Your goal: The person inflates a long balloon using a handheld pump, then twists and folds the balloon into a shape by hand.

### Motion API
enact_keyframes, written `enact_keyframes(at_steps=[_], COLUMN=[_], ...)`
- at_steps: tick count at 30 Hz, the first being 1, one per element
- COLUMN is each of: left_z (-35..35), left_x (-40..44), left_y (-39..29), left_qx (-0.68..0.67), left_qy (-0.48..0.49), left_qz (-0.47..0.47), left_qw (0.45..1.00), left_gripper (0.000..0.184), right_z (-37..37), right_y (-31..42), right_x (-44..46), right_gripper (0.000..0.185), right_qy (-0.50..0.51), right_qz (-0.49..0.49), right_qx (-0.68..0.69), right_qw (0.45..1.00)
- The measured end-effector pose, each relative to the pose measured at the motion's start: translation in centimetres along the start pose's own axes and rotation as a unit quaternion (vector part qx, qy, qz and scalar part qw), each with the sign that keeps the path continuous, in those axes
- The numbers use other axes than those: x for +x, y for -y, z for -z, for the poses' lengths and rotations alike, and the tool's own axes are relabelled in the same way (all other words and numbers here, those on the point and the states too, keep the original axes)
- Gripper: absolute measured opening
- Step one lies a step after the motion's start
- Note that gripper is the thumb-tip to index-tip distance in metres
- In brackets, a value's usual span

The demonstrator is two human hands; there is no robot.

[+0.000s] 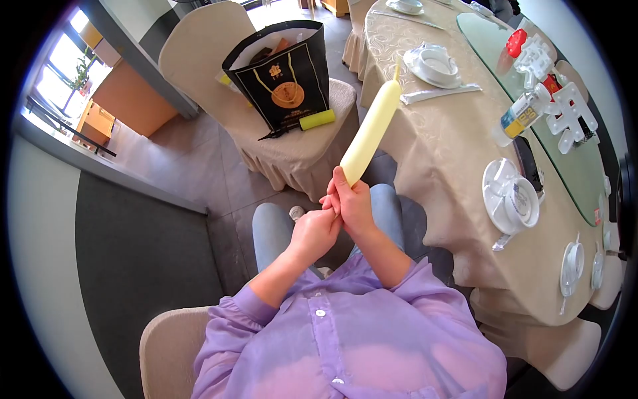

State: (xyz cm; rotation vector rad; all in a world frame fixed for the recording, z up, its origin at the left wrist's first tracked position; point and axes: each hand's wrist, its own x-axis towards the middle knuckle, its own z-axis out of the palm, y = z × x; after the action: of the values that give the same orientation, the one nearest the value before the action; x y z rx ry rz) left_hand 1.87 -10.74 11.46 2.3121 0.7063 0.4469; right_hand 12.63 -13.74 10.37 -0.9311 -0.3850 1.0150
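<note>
A long pale-yellow balloon (371, 133) slants up and to the right from my hands, its thin, uninflated tip at the top. My right hand (353, 205) is closed around its lower end, thumb lying along the side. Just below and to the left, my left hand (314, 233) is closed with its fingertips against my right hand. It seems to pinch the neck of the balloon, which the fingers mostly hide. Both hands are above my knees.
A cloth-covered chair (266, 156) ahead holds a black paper bag (286, 83) and a yellow-green cylinder (318, 120). On the right, a round table (458, 166) carries wrapped dish sets (522, 203), a bottle (525, 113) and white plastic pieces (570, 110).
</note>
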Motion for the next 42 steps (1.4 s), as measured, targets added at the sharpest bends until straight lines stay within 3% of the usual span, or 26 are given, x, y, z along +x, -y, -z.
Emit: enact_keyframes(at_steps=[3, 9, 12, 16, 18, 26, 28, 30, 31, 32, 34, 36, 37, 38, 40, 42], left_z=[-0.2, -0.2, -0.5, -1.2, -1.5, -1.6, -1.9, -1.9, 0.6, 0.4, 3.3, 4.1, 4.5, 4.7, 4.6, 4.3], left_x=[-0.2, -0.1, -0.2, -1.0, -1.3, -2.7, -2.7, -2.5, -1.7, -1.4, 0.0, 1.7, 2.3, 2.6, 3.1, 3.1], left_y=[-0.2, -0.5, -0.5, -0.6, -0.3, -0.2, 0.4, 1.7, 0.3, 2.4, 1.0, 2.2, 2.5, 2.5, 1.9, 1.5], left_qx=[0.018, 0.043, 0.060, 0.093, 0.075, 0.122, 0.130, -0.051, -0.251, -0.279, -0.483, -0.436, -0.433, -0.433, -0.383, -0.395], left_qy=[0.001, -0.003, 0.031, 0.051, 0.056, 0.082, 0.086, 0.126, 0.202, 0.186, 0.126, 0.102, 0.165, 0.161, 0.261, 0.251], left_qz=[-0.006, 0.015, 0.031, 0.022, 0.019, 0.049, 0.052, 0.094, 0.186, 0.119, 0.161, 0.138, 0.127, 0.127, 0.212, 0.218], left_qw=[1.000, 0.999, 0.997, 0.994, 0.995, 0.988, 0.986, 0.986, 0.928, 0.935, 0.851, 0.883, 0.877, 0.878, 0.860, 0.856], left_gripper=[0.016, 0.024, 0.027, 0.026, 0.028, 0.028, 0.028, 0.025, 0.026, 0.028, 0.030, 0.034, 0.036, 0.036, 0.034, 0.030], right_z=[0.0, -0.1, 0.6, 1.5, 2.2, 0.6, 1.3, 1.2, 1.0, 0.7, 0.3, -0.4, -0.7, -0.9, -0.6, -0.5], right_y=[0.4, 1.3, 1.9, 1.4, 1.4, 1.0, 0.7, 0.5, 0.5, 0.5, 0.5, 0.1, -0.1, -0.4, -1.1, -1.3], right_x=[-0.3, 0.5, 0.9, 1.3, 1.1, 1.3, 0.9, 0.5, 0.3, 0.0, -0.5, -1.1, -1.5, -1.9, -1.9, -2.2], right_gripper=[0.035, 0.019, 0.018, 0.036, 0.045, 0.042, 0.038, 0.038, 0.038, 0.038, 0.038, 0.035, 0.032, 0.029, 0.020, 0.016], right_qy=[-0.019, 0.000, -0.011, -0.006, 0.060, -0.096, 0.016, 0.049, 0.082, 0.084, 0.102, 0.113, 0.119, 0.124, 0.145, 0.118], right_qz=[-0.014, -0.037, -0.120, -0.148, -0.150, -0.178, -0.177, -0.185, -0.192, -0.193, -0.148, -0.145, -0.143, -0.140, -0.126, -0.092], right_qx=[-0.021, 0.022, 0.045, 0.068, 0.083, 0.075, 0.071, 0.044, 0.018, 0.019, -0.078, -0.106, -0.132, -0.158, -0.131, -0.170], right_qw=[1.000, 0.999, 0.992, 0.987, 0.983, 0.976, 0.981, 0.981, 0.978, 0.977, 0.981, 0.977, 0.974, 0.970, 0.973, 0.974])
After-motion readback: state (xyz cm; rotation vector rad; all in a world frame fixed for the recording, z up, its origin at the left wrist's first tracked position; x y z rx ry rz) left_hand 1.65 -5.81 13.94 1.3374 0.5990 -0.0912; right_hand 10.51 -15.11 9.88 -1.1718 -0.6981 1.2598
